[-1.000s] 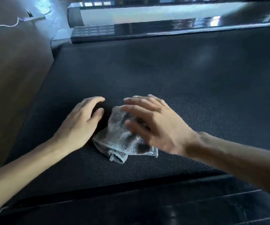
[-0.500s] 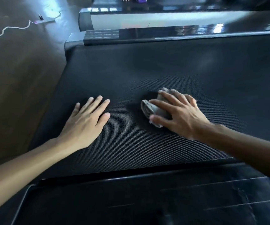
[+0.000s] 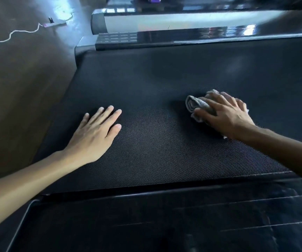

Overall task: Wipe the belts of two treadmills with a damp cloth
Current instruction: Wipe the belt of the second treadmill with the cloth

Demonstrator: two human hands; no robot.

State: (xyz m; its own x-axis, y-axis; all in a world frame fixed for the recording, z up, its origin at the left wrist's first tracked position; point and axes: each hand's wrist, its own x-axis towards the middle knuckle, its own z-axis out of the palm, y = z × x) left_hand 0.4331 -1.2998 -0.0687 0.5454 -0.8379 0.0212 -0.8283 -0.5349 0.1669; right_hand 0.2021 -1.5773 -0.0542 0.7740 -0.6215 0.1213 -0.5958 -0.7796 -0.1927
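Note:
A black textured treadmill belt (image 3: 164, 84) fills the middle of the view. My right hand (image 3: 224, 115) lies on top of a bunched grey cloth (image 3: 194, 104) on the right part of the belt, fingers spread and bent over it, pressing it down. The cloth's rolled edge sticks out to the left of my fingers. My left hand (image 3: 95, 135) rests flat on the belt to the left, fingers straight and together, holding nothing.
A glossy black side rail (image 3: 146, 220) runs along the near edge. On the far side sit a black rail (image 3: 201, 38) and a silver-grey bar (image 3: 173, 20). Brown floor (image 3: 19, 88) lies to the left, with a white cable (image 3: 14, 33) and power strip (image 3: 55, 24).
My right hand has slid the cloth to the right across the belt, and the cloth has bunched up under it. My left hand has flattened and stayed on the left.

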